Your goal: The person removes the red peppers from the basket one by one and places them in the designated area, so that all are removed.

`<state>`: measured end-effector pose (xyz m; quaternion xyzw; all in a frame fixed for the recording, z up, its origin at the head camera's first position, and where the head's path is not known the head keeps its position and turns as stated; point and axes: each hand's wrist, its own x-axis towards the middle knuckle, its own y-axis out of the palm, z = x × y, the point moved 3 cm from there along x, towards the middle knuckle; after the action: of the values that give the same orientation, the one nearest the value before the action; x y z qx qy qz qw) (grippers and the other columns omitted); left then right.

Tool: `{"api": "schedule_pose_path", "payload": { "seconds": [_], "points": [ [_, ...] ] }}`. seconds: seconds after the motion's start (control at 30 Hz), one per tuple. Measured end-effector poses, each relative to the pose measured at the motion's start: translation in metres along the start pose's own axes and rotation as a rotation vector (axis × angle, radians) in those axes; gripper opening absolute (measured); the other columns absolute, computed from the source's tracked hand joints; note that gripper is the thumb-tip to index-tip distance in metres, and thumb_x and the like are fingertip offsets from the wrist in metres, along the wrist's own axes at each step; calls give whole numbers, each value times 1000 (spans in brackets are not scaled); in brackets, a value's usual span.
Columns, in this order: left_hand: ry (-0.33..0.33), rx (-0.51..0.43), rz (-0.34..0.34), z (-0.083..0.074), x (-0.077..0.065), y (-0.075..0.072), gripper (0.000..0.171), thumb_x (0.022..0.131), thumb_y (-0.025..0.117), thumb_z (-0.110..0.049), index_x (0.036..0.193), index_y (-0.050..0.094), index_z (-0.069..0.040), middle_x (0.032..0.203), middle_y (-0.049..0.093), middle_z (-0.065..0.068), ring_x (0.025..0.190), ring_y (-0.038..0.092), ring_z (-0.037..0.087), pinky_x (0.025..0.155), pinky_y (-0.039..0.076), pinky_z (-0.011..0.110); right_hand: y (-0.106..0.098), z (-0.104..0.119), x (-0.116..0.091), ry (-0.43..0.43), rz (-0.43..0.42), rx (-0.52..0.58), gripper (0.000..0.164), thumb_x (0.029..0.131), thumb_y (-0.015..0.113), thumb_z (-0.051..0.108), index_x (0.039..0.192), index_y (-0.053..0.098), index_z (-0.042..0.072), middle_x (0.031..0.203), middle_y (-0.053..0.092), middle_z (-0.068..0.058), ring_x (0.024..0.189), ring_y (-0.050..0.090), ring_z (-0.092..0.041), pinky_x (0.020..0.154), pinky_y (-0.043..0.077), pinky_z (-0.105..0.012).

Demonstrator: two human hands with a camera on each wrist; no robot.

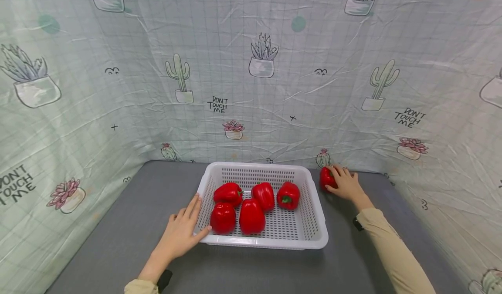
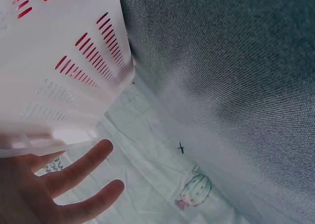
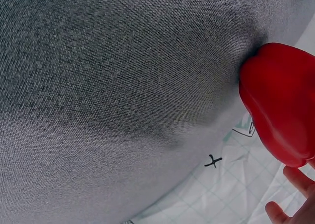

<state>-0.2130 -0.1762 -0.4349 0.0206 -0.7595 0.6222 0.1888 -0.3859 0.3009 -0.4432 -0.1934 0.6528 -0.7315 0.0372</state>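
Observation:
A white plastic basket (image 1: pixel 266 243) with slotted walls stands on the grey table, holding several red bell peppers (image 1: pixel 252 216). At its left side my left hand (image 1: pixel 181 229) rests on the rim with fingers spread, the thumb at the near left corner. In the left wrist view, two fingers (image 2: pixel 81 172) of it stretch out straight past the basket's rim. Beyond the basket's right side, my right hand (image 1: pixel 347 185) holds another red bell pepper (image 1: pixel 326 179) near the table's back edge. This pepper (image 3: pixel 283 96) shows large in the right wrist view, with fingertips at its lower end.
A pale cloth (image 1: pixel 235 89) printed with cacti hangs behind the table and along both sides. The grey tabletop (image 1: pixel 129 224) runs up to the cloth. Black bands (image 1: pixel 164 280) sit at both wrists, by the beige sleeves.

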Motion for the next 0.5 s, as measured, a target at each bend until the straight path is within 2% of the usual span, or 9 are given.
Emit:
{"api": "schedule_pose_path", "payload": {
  "seconds": [0.23, 0.5],
  "points": [
    [6, -2, -7, 0, 0, 1, 80, 76, 57, -51, 137, 33, -4, 144, 32, 12, 103, 52, 32, 77, 39, 53, 0, -1, -1, -11, -2, -8, 67, 79, 60, 37, 134, 32, 12, 132, 35, -22, 116, 34, -44, 83, 27, -65],
    [6, 0, 1, 1, 0, 1, 81, 77, 56, -52, 138, 32, -4, 144, 31, 13, 103, 51, 32, 78, 39, 53, -6, 1, -6, -30, -62, -13, 66, 77, 63, 35, 132, 36, 11, 134, 35, -20, 118, 33, -42, 84, 25, -65]
  ]
}}
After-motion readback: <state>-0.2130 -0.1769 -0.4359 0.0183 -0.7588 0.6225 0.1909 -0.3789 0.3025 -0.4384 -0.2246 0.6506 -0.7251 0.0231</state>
